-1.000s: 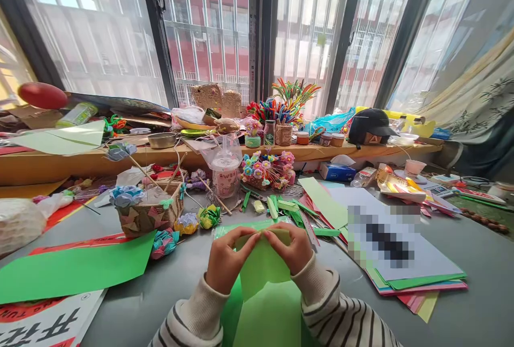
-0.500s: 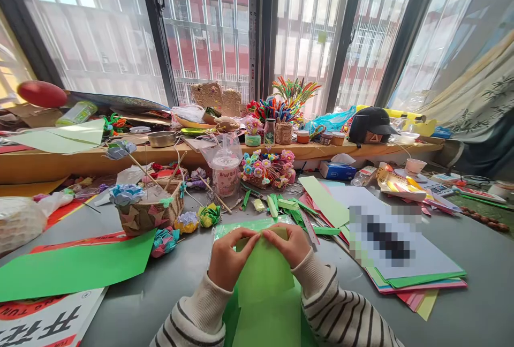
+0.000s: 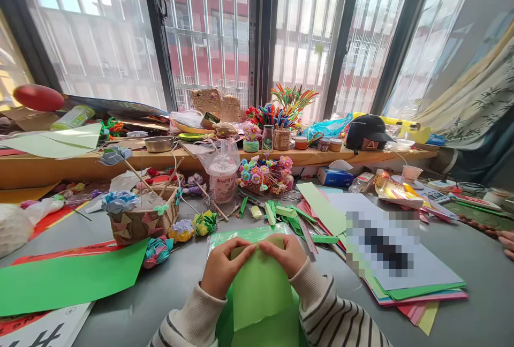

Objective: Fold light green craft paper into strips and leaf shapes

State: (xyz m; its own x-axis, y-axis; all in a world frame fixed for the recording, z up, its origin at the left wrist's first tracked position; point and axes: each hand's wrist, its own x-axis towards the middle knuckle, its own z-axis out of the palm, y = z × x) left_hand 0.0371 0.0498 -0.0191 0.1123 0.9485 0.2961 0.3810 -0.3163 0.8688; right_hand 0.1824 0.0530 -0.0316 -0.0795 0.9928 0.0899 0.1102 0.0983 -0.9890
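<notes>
Both hands pinch the far edge of a light green paper sheet point(image 3: 263, 293), which hangs down toward me with a fold or overlap line low on it. My left hand point(image 3: 227, 268) grips the edge from the left, thumb and fingers closed. From the right, my right hand point(image 3: 286, 255) pinches the same edge, the two thumbs almost meeting. A darker green sheet point(image 3: 225, 317) lies beneath on the grey table. Just beyond my hands is a clear plastic sleeve point(image 3: 225, 235). Green paper strips point(image 3: 295, 224) lie scattered past it.
At left stand a basket with paper flowers point(image 3: 140, 221) and a long green sheet point(image 3: 72, 277). A stack of coloured paper point(image 3: 417, 261) lies at right. Behind are a lidded plastic cup point(image 3: 223, 181) and crocheted flowers point(image 3: 265, 173). Another person's hand point(image 3: 508, 242) shows at the right edge.
The view has shifted slightly, and the paper in my hands has lifted and tilted a little. Another person's hand has come into view at the right edge. My grip is the same.
</notes>
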